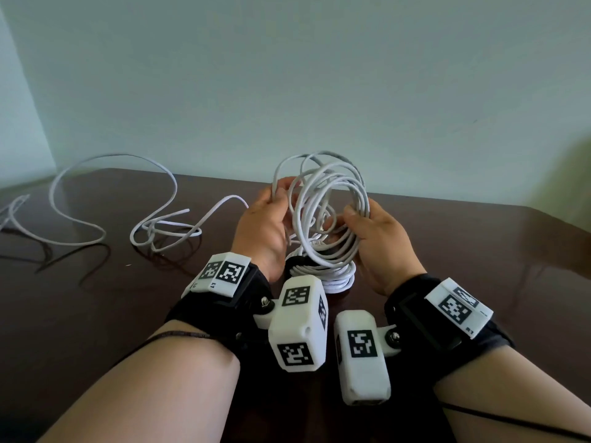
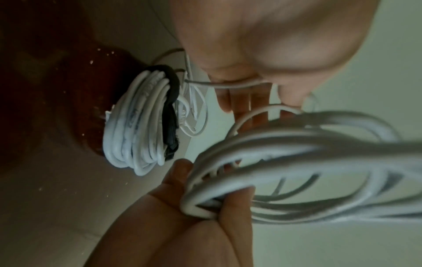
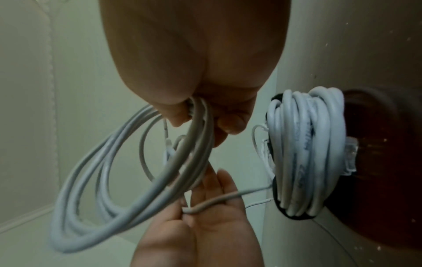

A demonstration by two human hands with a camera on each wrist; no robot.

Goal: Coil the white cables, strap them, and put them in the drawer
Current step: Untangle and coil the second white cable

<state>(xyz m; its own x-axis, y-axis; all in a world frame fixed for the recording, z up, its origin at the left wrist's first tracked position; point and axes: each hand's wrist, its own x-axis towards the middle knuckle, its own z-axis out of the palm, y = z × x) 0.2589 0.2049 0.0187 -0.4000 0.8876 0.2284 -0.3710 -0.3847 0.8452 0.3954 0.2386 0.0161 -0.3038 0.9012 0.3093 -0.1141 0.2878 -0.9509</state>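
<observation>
From overhead, the right hand [image 1: 380,241] grips a half-wound white coil [image 1: 332,206] while the left hand [image 1: 265,225] pinches its feeding strand; loose cable [image 1: 96,219] trails leftward across the table [image 1: 96,314]. Beneath both grips, each wrist view shows one finished bundle [image 2: 137,126] already strapped in black [image 2: 170,115], resting on the table. Outstanding, by my judgement: finish winding, strap, stow; no drawer visible.

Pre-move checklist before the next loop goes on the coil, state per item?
1. Right hand grips the coil: ok.
2. Left hand pinches the feed strand: ok.
3. Loops lie even: not ok, they splay.
4. Loose cable on the table runs tangle-free: not ok, it crosses itself.
5. Strapped bundle clear of the working coil: cannot tell.
6. Drawer in view: not ok.
</observation>
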